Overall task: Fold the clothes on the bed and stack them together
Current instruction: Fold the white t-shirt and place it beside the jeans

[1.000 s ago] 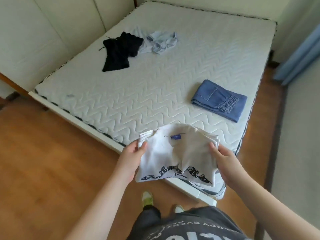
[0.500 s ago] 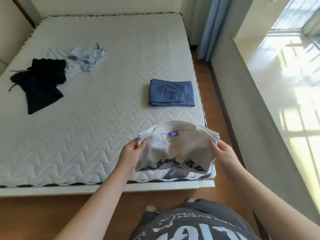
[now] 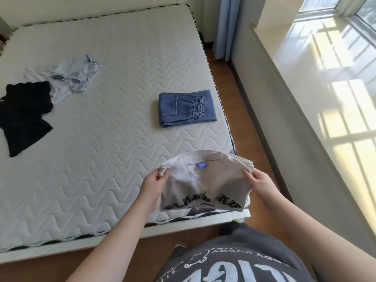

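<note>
A folded white T-shirt [image 3: 205, 184] with black lettering and a small blue neck label hangs in the air over the bed's near right corner. My left hand [image 3: 154, 186] grips its left edge and my right hand [image 3: 258, 183] grips its right edge. Folded blue jeans [image 3: 186, 107] lie flat on the mattress [image 3: 105, 123] beyond the shirt, near the right side. A crumpled black garment [image 3: 22, 117] lies at the far left, and a crumpled light blue garment [image 3: 73, 76] sits just behind it.
A wooden floor strip [image 3: 240, 110] runs between the bed and the wall under the sunlit window sill [image 3: 329, 82]. A blue curtain [image 3: 225, 25] hangs at the back right. The white bed frame [image 3: 183, 224] edges the mattress in front of my legs.
The view has swung from the bed's corner round to its foot side, so the jeans now lie straight ahead. Both hands still hold the white T-shirt the same way.
</note>
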The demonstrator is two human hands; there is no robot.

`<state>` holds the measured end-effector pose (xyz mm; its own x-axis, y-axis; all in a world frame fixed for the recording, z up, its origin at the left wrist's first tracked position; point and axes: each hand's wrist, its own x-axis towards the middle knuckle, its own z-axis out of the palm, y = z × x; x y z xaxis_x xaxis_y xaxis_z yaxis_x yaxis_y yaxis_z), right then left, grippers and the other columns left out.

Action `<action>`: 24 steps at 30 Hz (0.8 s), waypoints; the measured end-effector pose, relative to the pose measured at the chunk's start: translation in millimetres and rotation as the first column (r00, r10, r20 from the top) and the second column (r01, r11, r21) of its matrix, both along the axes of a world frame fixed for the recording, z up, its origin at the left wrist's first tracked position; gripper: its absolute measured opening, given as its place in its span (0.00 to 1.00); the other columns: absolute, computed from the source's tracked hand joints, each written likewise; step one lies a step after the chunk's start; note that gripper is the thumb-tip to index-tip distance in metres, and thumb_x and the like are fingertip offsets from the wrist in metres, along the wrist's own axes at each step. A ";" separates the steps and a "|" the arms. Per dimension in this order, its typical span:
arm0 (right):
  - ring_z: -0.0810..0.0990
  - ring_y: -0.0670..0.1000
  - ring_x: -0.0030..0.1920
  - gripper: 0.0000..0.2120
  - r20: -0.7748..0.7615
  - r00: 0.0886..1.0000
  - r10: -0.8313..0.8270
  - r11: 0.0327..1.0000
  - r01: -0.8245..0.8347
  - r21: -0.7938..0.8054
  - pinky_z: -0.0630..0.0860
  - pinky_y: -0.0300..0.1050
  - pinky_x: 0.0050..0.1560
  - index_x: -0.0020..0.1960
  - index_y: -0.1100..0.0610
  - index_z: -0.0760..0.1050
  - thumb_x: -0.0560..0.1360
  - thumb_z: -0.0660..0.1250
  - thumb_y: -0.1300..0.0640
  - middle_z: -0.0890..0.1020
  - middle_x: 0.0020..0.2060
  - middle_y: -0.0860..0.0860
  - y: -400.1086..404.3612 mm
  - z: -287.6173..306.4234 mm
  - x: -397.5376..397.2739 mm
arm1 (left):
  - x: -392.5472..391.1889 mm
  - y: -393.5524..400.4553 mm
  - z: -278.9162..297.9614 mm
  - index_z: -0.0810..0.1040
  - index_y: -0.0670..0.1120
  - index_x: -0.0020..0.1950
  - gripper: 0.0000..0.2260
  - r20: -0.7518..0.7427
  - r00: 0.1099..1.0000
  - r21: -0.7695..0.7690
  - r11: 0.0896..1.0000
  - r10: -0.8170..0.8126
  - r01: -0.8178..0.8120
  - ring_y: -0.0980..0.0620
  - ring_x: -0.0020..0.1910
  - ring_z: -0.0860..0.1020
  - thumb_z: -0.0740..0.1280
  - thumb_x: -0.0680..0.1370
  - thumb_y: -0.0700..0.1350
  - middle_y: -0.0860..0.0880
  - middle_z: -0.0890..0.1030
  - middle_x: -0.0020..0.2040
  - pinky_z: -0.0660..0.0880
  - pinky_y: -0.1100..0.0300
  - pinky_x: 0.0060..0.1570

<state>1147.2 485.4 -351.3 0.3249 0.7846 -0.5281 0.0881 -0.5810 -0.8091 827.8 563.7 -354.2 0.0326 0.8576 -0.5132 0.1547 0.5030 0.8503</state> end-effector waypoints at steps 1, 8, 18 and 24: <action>0.81 0.47 0.43 0.11 -0.010 1.000 0.014 1.000 -0.014 -0.007 0.77 0.43 0.46 0.49 0.50 0.82 0.81 0.62 0.48 0.86 0.43 0.49 4.9 -4.7 4.9 | 3.9 2.0 -3.8 0.83 0.51 0.54 0.06 -0.021 1.000 -0.014 1.000 0.001 -0.001 0.44 0.58 0.80 0.66 0.81 0.45 0.48 0.85 0.53 0.72 0.46 0.63; 0.75 0.52 0.43 0.14 -0.054 0.980 0.191 0.978 -0.194 -0.069 0.75 0.62 0.57 0.53 0.62 0.79 0.81 0.62 0.51 0.80 0.51 0.67 50.3 -33.6 36.4 | 29.0 15.1 -19.6 0.81 0.58 0.47 0.07 -0.283 0.958 0.006 0.999 0.048 -0.048 0.51 0.46 0.80 0.66 0.81 0.47 0.52 0.85 0.44 0.73 0.57 0.46; 0.82 0.42 0.48 0.09 0.025 0.977 0.212 0.975 -0.210 -0.078 0.77 0.39 0.47 0.53 0.47 0.81 0.81 0.62 0.55 0.85 0.45 0.41 139.4 -88.1 47.7 | 14.2 103.7 -90.0 0.79 0.48 0.58 0.07 -0.391 0.919 -0.041 0.998 -0.056 0.043 0.49 0.54 0.80 0.64 0.82 0.45 0.49 0.83 0.53 0.74 0.56 0.53; 0.80 0.49 0.46 0.08 0.116 0.974 0.194 0.979 -0.186 -0.078 0.76 0.51 0.54 0.52 0.54 0.81 0.81 0.62 0.58 0.85 0.48 0.54 202.8 -141.9 56.9 | 14.8 177.4 -150.7 0.80 0.46 0.57 0.08 -0.446 0.892 -0.033 0.997 -0.073 0.065 0.49 0.50 0.79 0.64 0.82 0.45 0.48 0.82 0.51 0.70 0.58 0.48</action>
<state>1204.1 688.1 -493.2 0.2385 0.8031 -0.5460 0.2985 -0.5956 -0.7457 842.5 741.1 -504.9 -0.1448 0.8526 -0.5022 0.5507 0.4911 0.6750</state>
